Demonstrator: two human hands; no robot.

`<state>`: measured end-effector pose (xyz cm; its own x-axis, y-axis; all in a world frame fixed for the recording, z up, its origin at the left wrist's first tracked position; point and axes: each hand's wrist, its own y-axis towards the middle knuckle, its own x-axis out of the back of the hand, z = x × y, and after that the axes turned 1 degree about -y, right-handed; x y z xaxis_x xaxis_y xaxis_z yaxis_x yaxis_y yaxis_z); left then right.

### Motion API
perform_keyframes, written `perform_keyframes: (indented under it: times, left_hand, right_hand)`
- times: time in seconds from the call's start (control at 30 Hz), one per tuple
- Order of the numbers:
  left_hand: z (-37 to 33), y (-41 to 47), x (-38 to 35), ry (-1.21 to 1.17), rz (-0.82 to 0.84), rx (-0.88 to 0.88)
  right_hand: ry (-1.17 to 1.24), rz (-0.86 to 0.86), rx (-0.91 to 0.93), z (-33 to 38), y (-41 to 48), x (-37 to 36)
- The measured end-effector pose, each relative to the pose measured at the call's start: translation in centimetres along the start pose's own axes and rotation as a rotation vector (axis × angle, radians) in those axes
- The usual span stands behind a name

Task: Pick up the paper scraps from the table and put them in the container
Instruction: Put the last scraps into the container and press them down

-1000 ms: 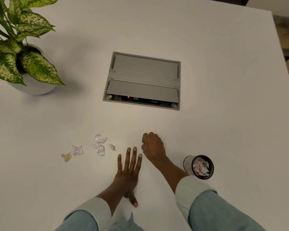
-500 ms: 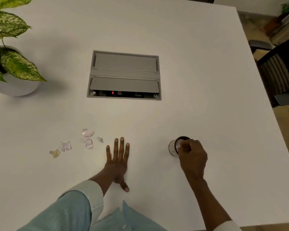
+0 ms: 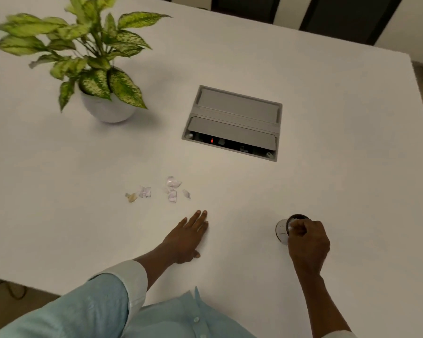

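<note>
Several small paper scraps [image 3: 172, 189] lie in a loose cluster on the white table [image 3: 327, 147], with a yellowish one [image 3: 131, 197] at the left end. My left hand [image 3: 186, 237] rests flat and open on the table just below and to the right of the scraps, touching none of them. A small round container [image 3: 281, 231] stands at the right with white scraps inside. My right hand [image 3: 308, 242] is curled over its rim, its fingertips pinching a white paper scrap [image 3: 292, 225] at the opening. The hand hides most of the container.
A potted plant [image 3: 105, 108] in a white pot stands at the back left. A grey cable box [image 3: 232, 123] is set into the table's middle, its flap partly open. The table's near-left edge [image 3: 34, 286] and right edge are in view.
My right hand moved, fingers shut, from beside the scraps to the container at the right and stays over its rim. My left hand stayed flat. The camera view shifted.
</note>
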<state>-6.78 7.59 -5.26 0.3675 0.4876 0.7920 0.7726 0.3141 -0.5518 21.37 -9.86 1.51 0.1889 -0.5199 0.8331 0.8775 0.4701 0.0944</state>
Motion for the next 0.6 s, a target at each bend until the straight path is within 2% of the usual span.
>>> perform_keyframes:
  times: [0.1,0.2,0.4,0.6]
  left_hand:
    - [0.6,-2.0,-1.4,-0.065,-0.023,0.025]
    - [0.8,-3.5,-2.2,-0.161,-0.063,0.055]
    - [2.4,-5.6,-2.3,-0.505,-0.247,0.215]
    - [7.3,-6.6,-1.5,-0.645,-0.431,0.428]
  right_hand:
    - [0.028,-0.007,0.137,2.5,-1.4,-0.9]
    - [0.076,0.059,0.234,5.0,-2.8,-2.6]
    - [0.091,0.312,0.297,9.7,-5.6,-7.0]
    - [-0.074,0.631,0.388,13.8,-7.1,-11.6]
